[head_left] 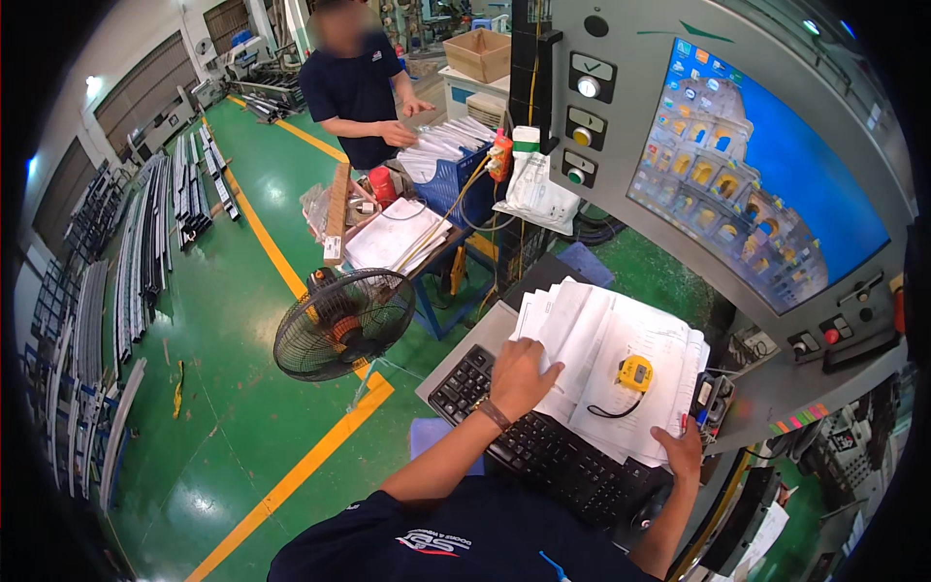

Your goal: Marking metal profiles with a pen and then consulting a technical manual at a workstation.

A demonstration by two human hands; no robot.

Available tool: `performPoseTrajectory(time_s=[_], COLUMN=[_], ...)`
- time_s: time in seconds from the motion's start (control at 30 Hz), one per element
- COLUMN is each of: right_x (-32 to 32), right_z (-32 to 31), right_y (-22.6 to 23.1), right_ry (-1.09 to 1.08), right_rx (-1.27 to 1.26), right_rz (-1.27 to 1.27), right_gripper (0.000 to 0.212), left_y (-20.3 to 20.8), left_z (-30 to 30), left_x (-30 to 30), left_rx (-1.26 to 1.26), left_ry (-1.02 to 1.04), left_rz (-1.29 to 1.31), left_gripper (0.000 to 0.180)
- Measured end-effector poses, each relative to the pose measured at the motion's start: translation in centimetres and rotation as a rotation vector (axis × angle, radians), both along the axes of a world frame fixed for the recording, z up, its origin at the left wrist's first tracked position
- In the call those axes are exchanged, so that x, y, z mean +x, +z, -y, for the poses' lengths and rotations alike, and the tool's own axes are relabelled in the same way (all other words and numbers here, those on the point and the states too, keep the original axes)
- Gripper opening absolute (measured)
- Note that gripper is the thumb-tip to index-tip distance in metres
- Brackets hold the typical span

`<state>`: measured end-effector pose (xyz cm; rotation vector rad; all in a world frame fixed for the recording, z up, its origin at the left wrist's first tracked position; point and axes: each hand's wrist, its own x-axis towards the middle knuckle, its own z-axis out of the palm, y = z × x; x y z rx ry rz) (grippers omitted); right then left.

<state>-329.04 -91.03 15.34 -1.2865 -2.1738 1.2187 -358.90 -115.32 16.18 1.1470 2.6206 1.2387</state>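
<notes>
A thick stack of printed papers (593,339), its sheets unevenly fanned, lies in front of me over part of a black keyboard (558,448). My left hand (522,380) is closed at the stack's left edge, fingers bent and thumb over the sheets. My right hand (680,450) grips the lower right edge, thumb on top; its other fingers are partly hidden. A small red tip shows beside it, and I cannot tell whether the hand holds it. On the papers rests a yellow tape measure (635,372) with a black wrist strap.
A grey machine panel (630,209) with a lit screen (747,184) and buttons stands at the right. A black fan (344,325) is left of the keyboard. Beyond it, a co-worker (349,87) handles papers at a blue rack (451,184). Metal profiles (145,233) lie at far left.
</notes>
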Motion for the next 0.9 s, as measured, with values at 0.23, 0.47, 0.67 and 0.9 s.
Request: performPoseTrajectory(time_s=[0.23,0.47,0.67,0.9], right_x=[-0.7,0.0,-0.1,-0.4], right_z=[-0.2,-0.2,-0.4,-1.0], right_y=[1.4,0.3,0.0,-0.7], right_ry=[0.01,0.019,-0.019,0.001], right_rx=[0.026,-0.059,-0.109,-0.043], right_rz=[0.045,-0.092,-0.153,-0.12], right_gripper=[0.071,0.068,0.067,0.071], left_y=[-0.5,-1.4,-1.2,-5.1], left_z=[2.4,0.2,-2.1,-3.3], left_x=[-3.1,-4.1,-5.5,-9.0], left_rx=[-0.235,-0.135,0.05,0.157], left_ry=[0.111,0.091,-0.017,-0.038], left_rz=[0.051,0.048,-0.049,0.035], left_gripper=[0.059,0.06,0.056,0.056])
